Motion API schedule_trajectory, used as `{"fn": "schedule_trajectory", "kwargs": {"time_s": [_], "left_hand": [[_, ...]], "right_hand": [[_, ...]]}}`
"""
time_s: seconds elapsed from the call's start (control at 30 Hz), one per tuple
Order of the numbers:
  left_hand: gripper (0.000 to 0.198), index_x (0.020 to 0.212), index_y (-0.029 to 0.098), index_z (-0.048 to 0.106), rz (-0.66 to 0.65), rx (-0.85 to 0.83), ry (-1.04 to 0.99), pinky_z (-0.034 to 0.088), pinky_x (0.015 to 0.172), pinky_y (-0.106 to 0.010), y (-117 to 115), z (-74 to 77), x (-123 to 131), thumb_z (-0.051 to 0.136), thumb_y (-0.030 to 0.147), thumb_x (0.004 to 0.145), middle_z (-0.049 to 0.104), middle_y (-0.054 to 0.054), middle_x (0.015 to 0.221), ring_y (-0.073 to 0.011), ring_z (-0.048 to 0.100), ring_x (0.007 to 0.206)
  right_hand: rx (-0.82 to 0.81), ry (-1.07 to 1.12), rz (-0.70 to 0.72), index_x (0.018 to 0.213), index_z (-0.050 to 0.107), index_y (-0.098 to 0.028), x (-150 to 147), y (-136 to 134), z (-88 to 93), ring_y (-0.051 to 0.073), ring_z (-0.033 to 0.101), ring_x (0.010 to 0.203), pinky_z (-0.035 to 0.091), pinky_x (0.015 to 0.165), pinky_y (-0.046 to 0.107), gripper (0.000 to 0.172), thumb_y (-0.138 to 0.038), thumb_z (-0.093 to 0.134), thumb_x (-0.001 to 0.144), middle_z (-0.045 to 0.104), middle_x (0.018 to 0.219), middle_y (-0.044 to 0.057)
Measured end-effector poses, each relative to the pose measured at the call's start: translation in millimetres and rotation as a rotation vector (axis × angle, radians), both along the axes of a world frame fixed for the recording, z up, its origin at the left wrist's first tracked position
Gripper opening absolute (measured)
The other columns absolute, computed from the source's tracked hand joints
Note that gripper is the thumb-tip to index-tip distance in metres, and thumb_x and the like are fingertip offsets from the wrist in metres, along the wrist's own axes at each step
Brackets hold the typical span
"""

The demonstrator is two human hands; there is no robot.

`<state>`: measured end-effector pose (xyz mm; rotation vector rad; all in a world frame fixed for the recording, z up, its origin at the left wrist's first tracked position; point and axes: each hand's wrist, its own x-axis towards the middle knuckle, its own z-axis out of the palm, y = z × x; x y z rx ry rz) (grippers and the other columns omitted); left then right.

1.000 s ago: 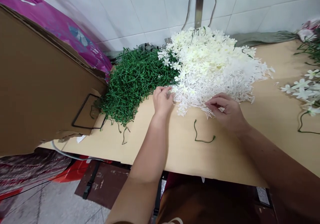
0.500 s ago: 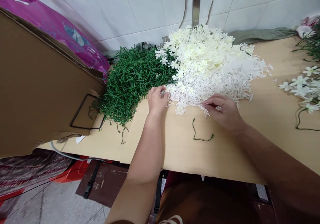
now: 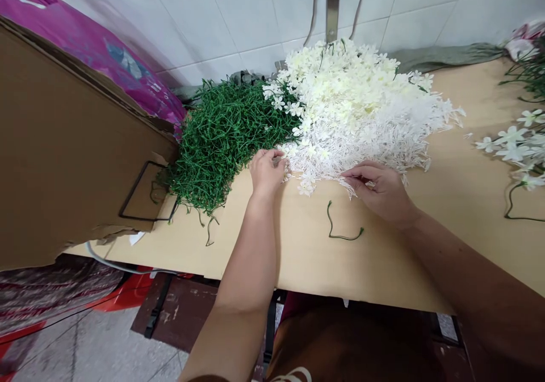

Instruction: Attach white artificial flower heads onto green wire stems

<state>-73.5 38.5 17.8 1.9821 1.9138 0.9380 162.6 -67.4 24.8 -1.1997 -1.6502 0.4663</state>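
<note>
The white flower pile (image 3: 360,106) lies against the right hand (image 3: 380,192), thumb and forefinger pressed together at its front edge, and the left hand (image 3: 265,172), curled at its left corner, grip unclear.

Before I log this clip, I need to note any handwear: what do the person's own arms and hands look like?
The left grip and right grip are bare hands, with no gloves, rings or watch visible. The left forearm and right forearm show no sleeves, bands or cables.
</note>
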Motion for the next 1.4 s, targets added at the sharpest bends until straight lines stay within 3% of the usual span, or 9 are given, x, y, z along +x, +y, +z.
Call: {"fn": "schedule_trajectory", "kwargs": {"time_s": [0.13, 0.23, 0.4, 0.53, 0.67, 0.8, 0.9, 1.07, 1.4], "left_hand": [[0.011, 0.089, 0.019, 0.072, 0.003, -0.015, -0.017, 0.044, 0.088, -0.036, 2, -4.6, -3, 0.064, 0.019, 0.081, 0.065, -0.006, 0.092, -0.0204, 0.061, 0.089], [0.011, 0.087, 0.019, 0.071, 0.004, 0.111, -0.101, 0.045, 0.082, -0.033, 4, -4.2, -5, 0.062, 0.019, 0.082, 0.064, -0.005, 0.089, -0.0176, 0.060, 0.083], [0.007, 0.082, 0.017, 0.070, -0.040, 0.245, -0.528, 0.045, 0.075, -0.026, 4, 5.7, 1, 0.065, 0.015, 0.078, 0.064, -0.003, 0.084, -0.0127, 0.058, 0.078], [0.007, 0.077, 0.017, 0.069, -0.210, -0.062, -1.039, 0.040, 0.059, -0.020, -8, 11.7, 23, 0.074, 0.017, 0.072, 0.062, 0.001, 0.070, -0.0064, 0.050, 0.059], [0.018, 0.077, 0.017, 0.071, -0.344, -0.449, -1.244, 0.031, 0.046, -0.017, -28, 11.0, 51, 0.082, 0.019, 0.063, 0.055, 0.005, 0.056, -0.0038, 0.042, 0.047], [0.025, 0.079, 0.016, 0.072, -0.361, -0.651, -1.322, 0.036, 0.046, -0.015, -42, 11.3, 67, 0.085, 0.017, 0.058, 0.058, 0.004, 0.056, -0.0034, 0.046, 0.048], [0.030, 0.079, 0.015, 0.071, -0.344, -0.762, -1.345, 0.047, 0.054, -0.016, -46, 14.2, 69, 0.088, 0.017, 0.054, 0.064, 0.002, 0.062, -0.0048, 0.054, 0.054], [0.033, 0.081, 0.015, 0.069, -0.366, -0.829, -1.373, 0.051, 0.058, -0.017, -48, 17.3, 68, 0.088, 0.018, 0.054, 0.063, 0.004, 0.062, -0.0037, 0.053, 0.054], [0.027, 0.077, 0.015, 0.064, -0.413, -0.888, -1.298, 0.047, 0.056, -0.016, -53, 15.9, 73, 0.085, 0.019, 0.060, 0.062, 0.002, 0.064, -0.0050, 0.056, 0.057]], "right_hand": [[-0.008, -0.012, 0.008, 0.085, 0.075, -0.020, 0, 0, -1.6, 0.014, 0.060, 0.065, 0.046, 0.049, 0.026, 0.012, -0.017, 0.063, 0.083, 0.069, 0.081, 0.006], [-0.005, -0.014, 0.021, 0.087, 0.075, -0.019, 0, 0, -1.9, 0.013, 0.060, 0.064, 0.044, 0.047, 0.025, 0.012, -0.016, 0.064, 0.083, 0.069, 0.082, 0.006], [-0.001, 0.030, 0.013, 0.087, 0.075, -0.020, -1, 0, -0.5, 0.014, 0.061, 0.065, 0.047, 0.049, 0.025, 0.012, -0.018, 0.063, 0.084, 0.070, 0.082, 0.006], [-0.010, 0.105, -0.040, 0.084, 0.074, -0.021, -4, -2, 2.7, 0.014, 0.063, 0.065, 0.050, 0.055, 0.027, 0.009, -0.019, 0.065, 0.082, 0.071, 0.076, 0.003], [-0.041, 0.198, -0.117, 0.081, 0.072, -0.021, -7, -3, 5.5, 0.015, 0.064, 0.065, 0.053, 0.060, 0.029, 0.003, -0.021, 0.069, 0.080, 0.072, 0.073, 0.001], [-0.103, 0.288, -0.053, 0.083, 0.072, -0.021, -8, -2, 4.7, 0.016, 0.066, 0.067, 0.055, 0.063, 0.031, 0.008, -0.028, 0.069, 0.082, 0.072, 0.074, 0.002], [-0.091, 0.312, 0.070, 0.081, 0.071, -0.021, -8, 1, 1.8, 0.020, 0.069, 0.082, 0.057, 0.076, 0.036, 0.011, -0.032, 0.069, 0.084, 0.073, 0.088, 0.006], [-0.013, 0.265, 0.096, 0.080, 0.071, -0.021, -8, 4, -2.7, 0.021, 0.068, 0.094, 0.055, 0.091, 0.041, 0.010, -0.029, 0.068, 0.085, 0.070, 0.097, 0.008], [-0.041, 0.267, -0.037, 0.079, 0.067, -0.020, -13, 5, -8.4, 0.019, 0.067, 0.084, 0.057, 0.073, 0.035, 0.007, -0.023, 0.063, 0.084, 0.070, 0.089, 0.007]]}}
